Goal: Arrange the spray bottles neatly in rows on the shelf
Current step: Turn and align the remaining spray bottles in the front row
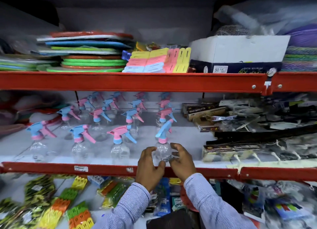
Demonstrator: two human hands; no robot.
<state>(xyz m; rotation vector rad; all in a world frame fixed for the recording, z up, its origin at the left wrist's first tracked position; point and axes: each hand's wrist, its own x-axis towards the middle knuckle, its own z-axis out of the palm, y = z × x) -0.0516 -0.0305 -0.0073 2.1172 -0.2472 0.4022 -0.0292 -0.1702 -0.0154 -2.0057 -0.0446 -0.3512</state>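
Red-edged shop shelf (51, 168) holds rows of spray bottles (118, 139); left hand (148, 167) and right hand (182, 162) cup a clear front bottle (162, 148).

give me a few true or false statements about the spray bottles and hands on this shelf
1. Both hands, left hand and right hand, flank the front-right spray bottle. True.
2. That bottle has a pink nozzle head and blue collar. False: its head is blue, its collar pink.
3. The spray bottles stand on the middle shelf with red rails. True.
4. The white cardboard box sits on the same shelf as the bottles. False: it sits one shelf above.
5. The bottle bodies are opaque green. False: they are clear.
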